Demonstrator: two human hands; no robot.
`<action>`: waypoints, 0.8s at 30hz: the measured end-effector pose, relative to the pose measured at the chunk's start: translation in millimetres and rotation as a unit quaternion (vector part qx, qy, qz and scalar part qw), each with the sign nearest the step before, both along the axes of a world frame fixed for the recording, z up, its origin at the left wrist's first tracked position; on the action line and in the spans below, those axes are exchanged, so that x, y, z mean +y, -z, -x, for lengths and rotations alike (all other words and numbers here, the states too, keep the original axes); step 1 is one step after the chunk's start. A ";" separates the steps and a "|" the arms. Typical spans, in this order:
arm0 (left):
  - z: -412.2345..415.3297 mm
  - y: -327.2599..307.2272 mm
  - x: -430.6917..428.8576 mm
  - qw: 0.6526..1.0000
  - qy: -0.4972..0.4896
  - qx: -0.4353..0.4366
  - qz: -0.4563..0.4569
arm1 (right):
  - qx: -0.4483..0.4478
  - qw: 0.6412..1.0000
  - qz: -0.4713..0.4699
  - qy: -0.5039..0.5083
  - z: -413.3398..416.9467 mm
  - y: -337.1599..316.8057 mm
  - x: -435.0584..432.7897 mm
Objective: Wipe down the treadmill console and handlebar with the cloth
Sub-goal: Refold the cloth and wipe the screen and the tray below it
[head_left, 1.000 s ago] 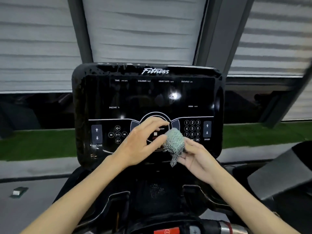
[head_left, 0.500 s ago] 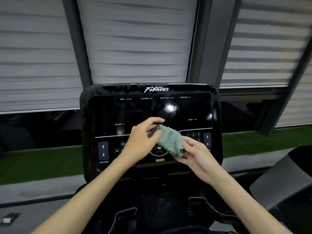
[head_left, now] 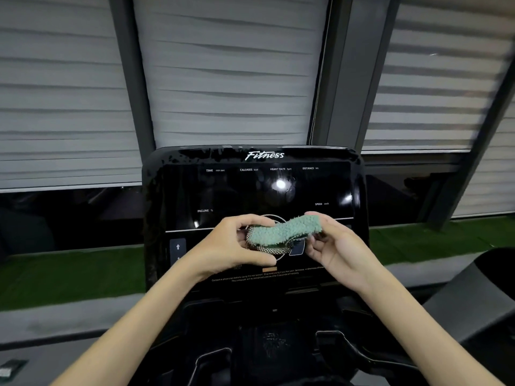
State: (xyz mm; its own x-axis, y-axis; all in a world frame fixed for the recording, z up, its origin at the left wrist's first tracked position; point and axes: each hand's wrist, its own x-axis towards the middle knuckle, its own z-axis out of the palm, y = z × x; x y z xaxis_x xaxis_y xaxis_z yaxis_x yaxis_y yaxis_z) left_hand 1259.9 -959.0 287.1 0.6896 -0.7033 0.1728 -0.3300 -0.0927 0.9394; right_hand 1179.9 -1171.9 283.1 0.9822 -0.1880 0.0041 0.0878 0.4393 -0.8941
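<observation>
A green fuzzy cloth with a netted underside is stretched between both hands in front of the black treadmill console. My left hand pinches its left end, thumb below and fingers on top. My right hand pinches its right end. The cloth hangs just off the console's lower button area, hiding the round centre controls. The console's glossy face carries the word Fitness and shows light reflections. The handlebar is not plainly visible.
Below the console lies the dark tray with cup recesses. Grey window blinds and frame posts fill the background, with a green grass strip outside. A neighbouring machine's dark part stands at the right.
The cloth has been unfolded from a bunched wad into a flat strip held at both ends. My hands have moved apart, and the view has tilted upward.
</observation>
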 end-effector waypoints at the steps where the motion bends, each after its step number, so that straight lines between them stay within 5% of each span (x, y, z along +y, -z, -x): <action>1: 1.2 0.2 -0.7 1.000 -0.017 -0.021 -0.007 | -0.001 1.000 -0.008 -0.004 0.7 0.6 -0.5; 8: 1.5 4.4 -13.3 0.988 -0.144 -0.007 0.052 | -0.013 0.998 0.023 -0.053 9.8 5.1 -2.9; 19: 4.9 4.5 -17.7 0.985 -0.167 -0.026 0.032 | 0.064 0.958 0.274 0.057 5.0 8.4 2.6; 24: 4.4 4.8 -18.0 0.981 -0.167 -0.095 -0.032 | 0.036 0.972 0.228 0.036 4.2 0.6 7.9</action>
State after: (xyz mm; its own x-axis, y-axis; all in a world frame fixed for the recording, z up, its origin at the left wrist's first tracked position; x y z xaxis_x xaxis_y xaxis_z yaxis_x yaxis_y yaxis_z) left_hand 1255.6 -976.9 282.3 0.8427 -0.4578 0.2833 -0.4397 -0.2815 0.8529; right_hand 1175.7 -1164.0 282.5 0.9674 -0.2510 0.0343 0.0330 -0.0093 -0.9994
